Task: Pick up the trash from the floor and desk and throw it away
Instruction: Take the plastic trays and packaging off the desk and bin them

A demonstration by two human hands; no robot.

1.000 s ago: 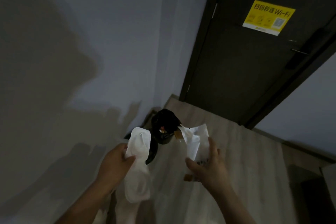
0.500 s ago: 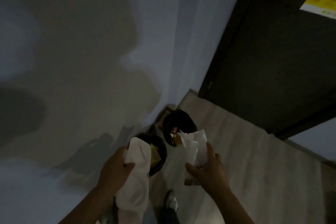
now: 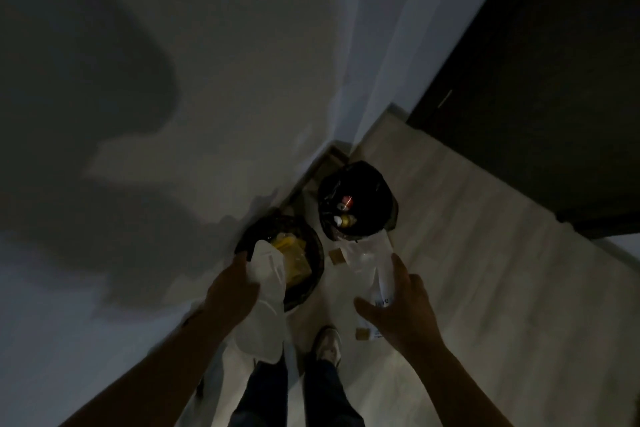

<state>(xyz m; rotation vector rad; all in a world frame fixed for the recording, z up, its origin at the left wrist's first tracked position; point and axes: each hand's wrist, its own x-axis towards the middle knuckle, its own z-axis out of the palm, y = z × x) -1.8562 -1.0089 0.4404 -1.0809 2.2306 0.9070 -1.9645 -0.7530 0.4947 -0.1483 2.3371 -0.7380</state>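
Note:
My left hand (image 3: 232, 291) grips a limp white wrapper (image 3: 265, 308), its top edge over the near bin (image 3: 313, 282), a round black bin with yellow trash inside. My right hand (image 3: 398, 312) holds a white paper bag (image 3: 370, 263) with small brown tags, between thumb and fingers, just short of the far bin (image 3: 358, 184). That second bin has a black liner and holds cans and bottles. Both bins stand on the pale wood floor in the corner by the wall.
A white wall (image 3: 173, 80) runs along the left and meets the corner behind the bins. A dark door (image 3: 554, 80) closes the right side. My legs and a white shoe (image 3: 329, 347) stand on the floor (image 3: 485, 288) just before the bins.
The view has tipped down and closed in on the two bins. Both hands, still holding their trash, have come nearer the bins; my shoe and legs are now in sight.

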